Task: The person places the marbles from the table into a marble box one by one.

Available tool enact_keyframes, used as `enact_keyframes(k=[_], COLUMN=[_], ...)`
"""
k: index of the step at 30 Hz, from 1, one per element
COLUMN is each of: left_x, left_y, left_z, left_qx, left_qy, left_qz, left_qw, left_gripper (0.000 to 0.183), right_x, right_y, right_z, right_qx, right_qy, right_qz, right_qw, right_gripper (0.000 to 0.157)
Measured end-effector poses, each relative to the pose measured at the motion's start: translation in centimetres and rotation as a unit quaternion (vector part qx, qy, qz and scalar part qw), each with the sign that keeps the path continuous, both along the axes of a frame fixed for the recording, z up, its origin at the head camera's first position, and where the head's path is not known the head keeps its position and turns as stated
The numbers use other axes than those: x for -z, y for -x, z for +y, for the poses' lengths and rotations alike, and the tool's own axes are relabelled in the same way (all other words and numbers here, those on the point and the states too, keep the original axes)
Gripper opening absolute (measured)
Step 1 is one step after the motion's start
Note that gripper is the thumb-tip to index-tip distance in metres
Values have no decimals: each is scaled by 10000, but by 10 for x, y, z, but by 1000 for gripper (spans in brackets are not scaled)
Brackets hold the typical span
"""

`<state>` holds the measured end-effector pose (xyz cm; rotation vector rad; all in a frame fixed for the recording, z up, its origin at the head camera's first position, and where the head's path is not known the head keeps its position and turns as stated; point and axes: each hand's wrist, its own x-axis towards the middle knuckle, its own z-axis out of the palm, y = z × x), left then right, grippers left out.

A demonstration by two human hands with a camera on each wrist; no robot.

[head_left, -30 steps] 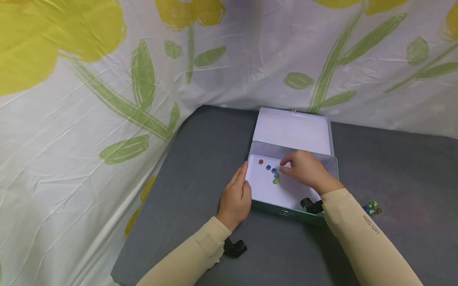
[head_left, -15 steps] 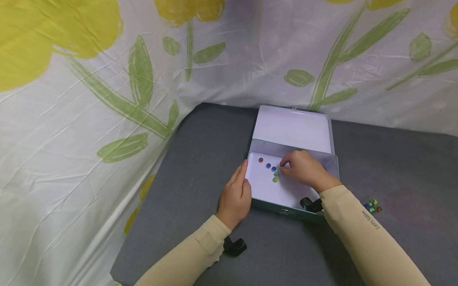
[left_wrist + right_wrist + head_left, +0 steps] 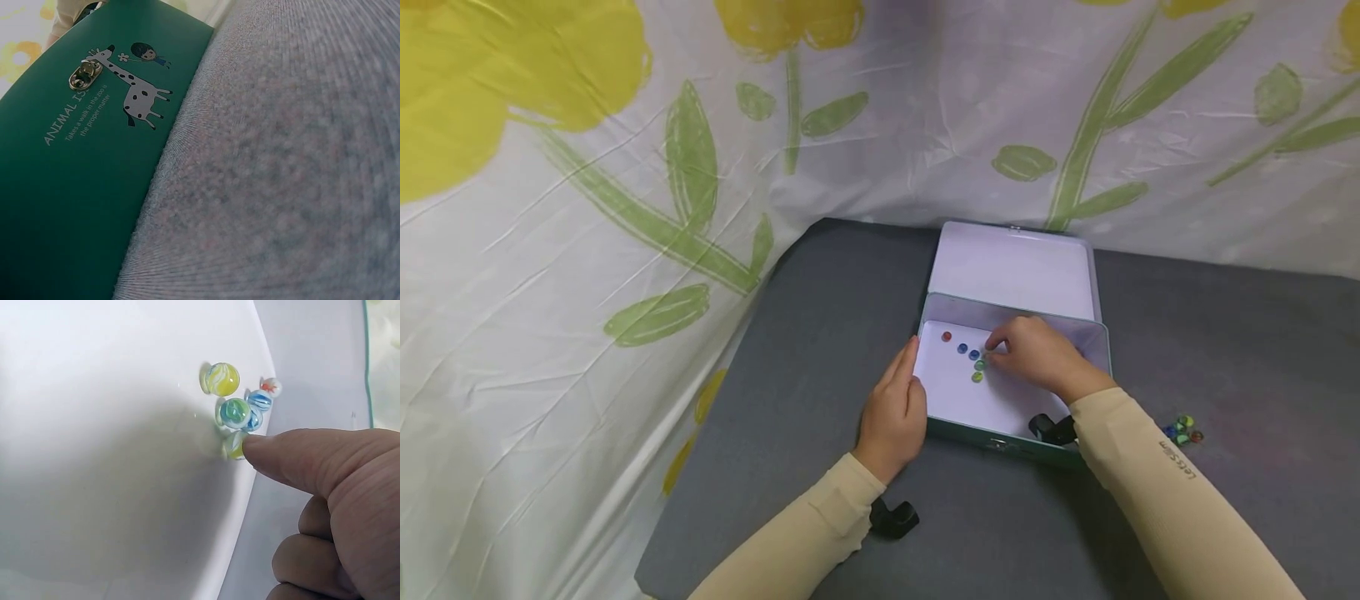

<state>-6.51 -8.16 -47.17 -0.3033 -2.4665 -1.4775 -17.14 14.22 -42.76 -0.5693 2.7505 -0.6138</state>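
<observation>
Straight-fingered, the left hand [image 3: 895, 410] rests against the green tin case [image 3: 973, 408]; inside it, the right hand [image 3: 1043, 358] seemingly pinches a yellow-swirled marble [image 3: 234, 445].

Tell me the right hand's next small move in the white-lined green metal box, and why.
Probably ease the right hand off the yellow-swirled glass marble it touches, which seems to rest on the box's white floor beside the green-swirled glass marble. More multicoloured glass marbles lie outside on the dark grey table, which a freed hand could fetch.
</observation>
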Motion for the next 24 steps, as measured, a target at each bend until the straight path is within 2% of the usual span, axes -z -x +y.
enact_keyframes(k=[6,11,17,24], left_x=[0,-1,0,2], left_y=[0,0,0,-1], left_z=[0,-1,0,0], left_qx=[10,4,-30,-49], left_qy=[15,23,52,61], left_qz=[99,74,43,115], left_qw=[9999,10000,10000,9999], left_gripper=[54,54,53,53], right_x=[-1,-5,-11,-23], right_y=[-1,-2,-3,-6], right_z=[-1,-2,-3,1], right_qx=[120,148,179,205], right_qy=[-1,212,343,537], right_qz=[-46,-18,-54,106], right_qw=[9999,9997,9992,9983], right_gripper=[19,17,17,18])
